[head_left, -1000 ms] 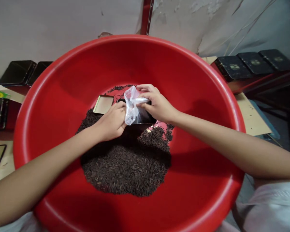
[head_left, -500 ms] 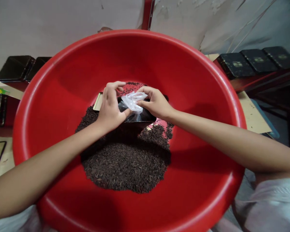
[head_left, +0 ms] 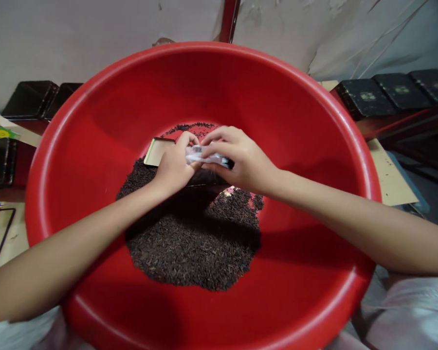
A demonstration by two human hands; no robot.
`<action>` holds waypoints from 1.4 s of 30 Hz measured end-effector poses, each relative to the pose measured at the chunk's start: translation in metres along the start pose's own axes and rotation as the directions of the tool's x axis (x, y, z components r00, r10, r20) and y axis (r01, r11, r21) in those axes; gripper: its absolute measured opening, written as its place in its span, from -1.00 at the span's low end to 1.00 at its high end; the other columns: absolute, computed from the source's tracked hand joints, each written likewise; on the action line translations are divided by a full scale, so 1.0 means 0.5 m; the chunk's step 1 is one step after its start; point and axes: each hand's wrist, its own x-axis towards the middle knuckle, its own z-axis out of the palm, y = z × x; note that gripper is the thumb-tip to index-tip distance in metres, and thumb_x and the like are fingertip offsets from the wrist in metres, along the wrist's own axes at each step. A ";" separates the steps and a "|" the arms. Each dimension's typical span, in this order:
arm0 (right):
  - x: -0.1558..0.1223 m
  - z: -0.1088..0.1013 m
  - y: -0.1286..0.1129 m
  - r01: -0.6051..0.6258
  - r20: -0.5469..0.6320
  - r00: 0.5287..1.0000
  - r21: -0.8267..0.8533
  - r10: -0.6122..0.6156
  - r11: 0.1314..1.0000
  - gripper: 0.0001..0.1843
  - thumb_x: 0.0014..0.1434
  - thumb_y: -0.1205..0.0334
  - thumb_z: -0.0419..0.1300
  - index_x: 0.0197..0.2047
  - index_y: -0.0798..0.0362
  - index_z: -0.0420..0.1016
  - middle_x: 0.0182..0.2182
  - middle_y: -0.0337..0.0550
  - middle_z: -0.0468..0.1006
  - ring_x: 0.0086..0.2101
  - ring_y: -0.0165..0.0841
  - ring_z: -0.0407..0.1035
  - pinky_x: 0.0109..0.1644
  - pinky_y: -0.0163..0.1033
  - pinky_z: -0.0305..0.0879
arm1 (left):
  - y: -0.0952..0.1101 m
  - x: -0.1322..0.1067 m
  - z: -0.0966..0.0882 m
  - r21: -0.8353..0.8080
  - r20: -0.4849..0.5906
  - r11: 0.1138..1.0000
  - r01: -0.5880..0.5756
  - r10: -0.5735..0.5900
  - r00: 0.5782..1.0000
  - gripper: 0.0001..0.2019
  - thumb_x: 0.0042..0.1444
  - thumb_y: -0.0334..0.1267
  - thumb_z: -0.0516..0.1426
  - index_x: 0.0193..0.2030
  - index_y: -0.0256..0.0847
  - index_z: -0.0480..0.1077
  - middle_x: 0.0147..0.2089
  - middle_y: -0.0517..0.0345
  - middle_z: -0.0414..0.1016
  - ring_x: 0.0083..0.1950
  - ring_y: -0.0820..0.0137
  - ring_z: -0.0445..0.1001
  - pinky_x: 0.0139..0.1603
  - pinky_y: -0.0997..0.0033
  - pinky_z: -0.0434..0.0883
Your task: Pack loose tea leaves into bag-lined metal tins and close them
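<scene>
A clear plastic bag (head_left: 196,154) is bunched at the mouth of a dark tin (head_left: 208,181), which stands in a big red basin (head_left: 299,121). My left hand (head_left: 177,160) is closed on the bag's left side, thumb and fingers pinching the film. On the right, my right hand (head_left: 237,153) has its curled fingers on the bag's other side. Both hands hide most of the tin and what the bag holds. Around the tin lies a heap of dark, dry loose tea leaves (head_left: 193,248). A pale tin lid (head_left: 156,150) rests on the leaves beside my left hand.
Black tins (head_left: 367,97) stand in a row beyond the basin on the right, and more black tins (head_left: 29,99) are at the left. A pale board (head_left: 390,175) lies by the right rim. Behind the basin rises a grey wall (head_left: 105,29).
The bag's bunched top has been pressed lower and flatter toward the tin. My left hand's raised fingers have curled down onto it, and my right hand has spread over the bag. The view has shifted slightly.
</scene>
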 end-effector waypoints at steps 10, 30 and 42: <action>0.007 0.040 0.047 -0.225 -0.031 0.974 -0.307 0.226 0.925 -0.76 0.17 0.39 0.02 -0.17 0.09 0.48 -0.31 -0.10 0.57 -0.34 -0.35 0.37 -0.27 -0.27 0.19 | -0.003 -0.050 0.021 0.152 -0.087 0.972 -0.179 0.194 0.977 -0.53 0.07 -0.08 0.19 0.08 -0.16 0.19 0.09 -0.11 0.38 0.14 0.06 0.36 0.14 0.03 0.31; -0.054 0.061 -0.014 0.084 0.450 0.861 -0.583 0.235 0.808 0.45 -0.21 -0.29 0.37 0.36 0.64 -0.19 0.33 0.59 -0.10 0.33 0.24 -0.12 0.37 0.19 0.02 | 0.044 -0.047 -0.008 0.591 0.484 0.716 -0.373 0.056 0.873 -0.28 0.03 -0.29 0.21 0.31 -0.58 0.13 0.33 -0.35 0.22 0.35 0.01 0.22 0.41 0.03 0.05; -0.035 0.071 -0.026 0.092 0.498 0.801 -0.649 0.331 0.755 0.21 -0.09 0.19 0.42 0.38 0.60 -0.19 0.35 0.51 -0.12 0.34 0.22 -0.19 0.43 0.07 -0.05 | 0.037 -0.083 0.024 0.701 0.373 0.628 -0.337 0.079 0.924 -0.47 0.23 -0.42 -0.03 0.33 -0.60 0.12 0.35 -0.37 0.17 0.38 0.00 0.18 0.38 -0.02 0.14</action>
